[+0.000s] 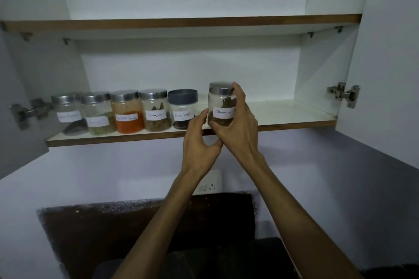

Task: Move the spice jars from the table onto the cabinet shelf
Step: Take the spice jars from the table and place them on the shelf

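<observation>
A clear jar labelled Cinnamon [222, 106] with a steel lid is at the front edge of the lower cabinet shelf [294, 123]. My right hand [238, 129] grips it from the right side and below. My left hand [199, 142] is just left of the jar, fingers relaxed, fingertips close to or touching its side. Left of it on the shelf stands a row of several labelled jars: a dark-lidded Black Pepper jar [183, 110], a jar of brown leaves [156, 110], a jar of orange-red powder [127, 112], and others [97, 113] further left.
An upper shelf [181, 22] spans the cabinet above. Open cabinet doors with metal hinges [343, 94] flank both sides. The shelf right of the Cinnamon jar is bare. Below are a wall socket [209, 184] and a dark counter [136, 229].
</observation>
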